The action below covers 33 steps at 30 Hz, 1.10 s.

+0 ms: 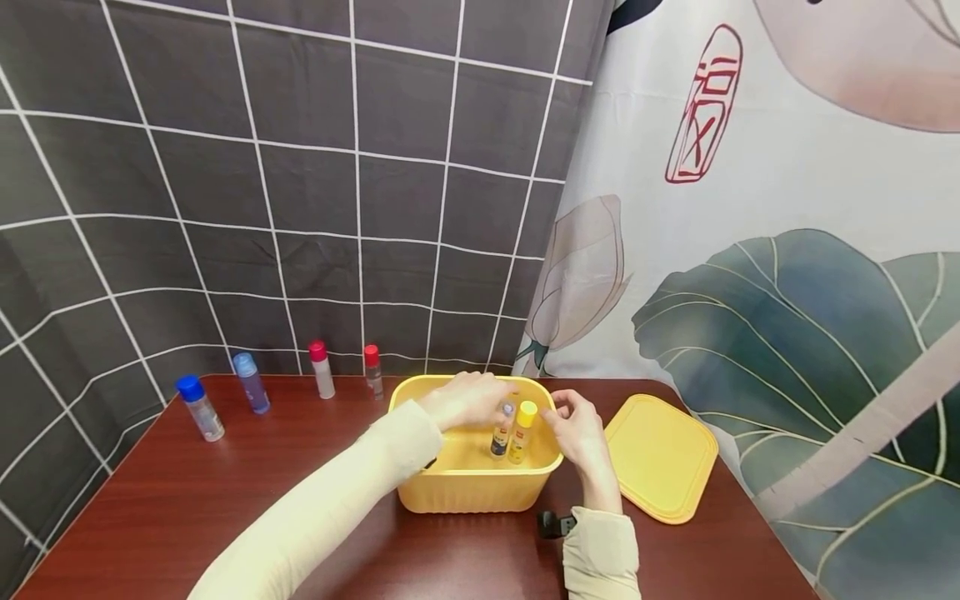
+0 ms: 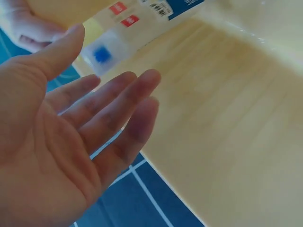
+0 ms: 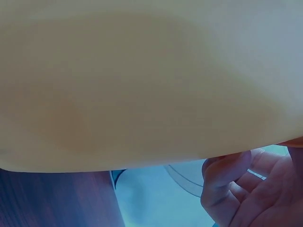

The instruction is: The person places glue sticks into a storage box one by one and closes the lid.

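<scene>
A yellow plastic bin (image 1: 472, 493) stands on the table. Inside it, two small bottles are upright side by side: a clear-capped bottle (image 1: 500, 440) with a dark label and a yellow-capped bottle (image 1: 521, 435). My left hand (image 1: 468, 400) reaches over the bin's rim, its fingers loosely spread. In the left wrist view, those fingers lie just beside the clear cap (image 2: 102, 54) with a blue tip under it, holding nothing. My right hand (image 1: 581, 429) grips the bin's right rim; the right wrist view shows its bent fingers (image 3: 225, 170) at the edge.
Several more small bottles stand toward the back left: a blue-capped bottle (image 1: 201, 410), a light-blue bottle (image 1: 252, 385), a white bottle with a red cap (image 1: 322, 373) and a clear red-capped bottle (image 1: 373, 375). A yellow lid (image 1: 662, 458) lies flat to the bin's right. Curtains hang behind the table.
</scene>
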Motion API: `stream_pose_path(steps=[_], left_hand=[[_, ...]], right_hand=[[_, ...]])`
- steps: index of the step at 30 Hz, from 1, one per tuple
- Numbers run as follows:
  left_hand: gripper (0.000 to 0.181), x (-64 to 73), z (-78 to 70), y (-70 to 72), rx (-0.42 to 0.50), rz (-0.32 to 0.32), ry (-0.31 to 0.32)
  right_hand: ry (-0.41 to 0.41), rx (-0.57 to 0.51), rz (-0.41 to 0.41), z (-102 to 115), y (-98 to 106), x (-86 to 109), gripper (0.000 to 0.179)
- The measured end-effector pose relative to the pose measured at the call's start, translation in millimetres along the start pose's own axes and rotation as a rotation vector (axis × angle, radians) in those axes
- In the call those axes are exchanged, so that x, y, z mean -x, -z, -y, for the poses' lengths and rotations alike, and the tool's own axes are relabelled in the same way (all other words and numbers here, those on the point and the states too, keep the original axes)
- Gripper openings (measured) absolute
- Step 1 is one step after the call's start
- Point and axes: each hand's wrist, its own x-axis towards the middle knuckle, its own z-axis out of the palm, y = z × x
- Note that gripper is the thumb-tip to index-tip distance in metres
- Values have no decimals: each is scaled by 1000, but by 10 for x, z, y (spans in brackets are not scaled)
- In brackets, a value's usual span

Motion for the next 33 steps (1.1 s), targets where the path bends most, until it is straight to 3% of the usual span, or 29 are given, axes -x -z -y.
stream_pose_path(steps=[6,16,24,28,33], left_hand=[[58,96,65,52,122,-10,60],[59,289,311,159,289,-89,68],[53,467,449,330,368,-184,83],[51,558,581,373,387,-245,79],[52,663,769,393,431,-303,127]], right_hand=[[9,-3,-4,-4,7,6,25],[-6,-2,12,0,-11,5,24],[-1,-9,10,4,-29,34,24],[-1,-11,14,3,-25,38,24],[-5,-17,16,6,-17,26,24]])
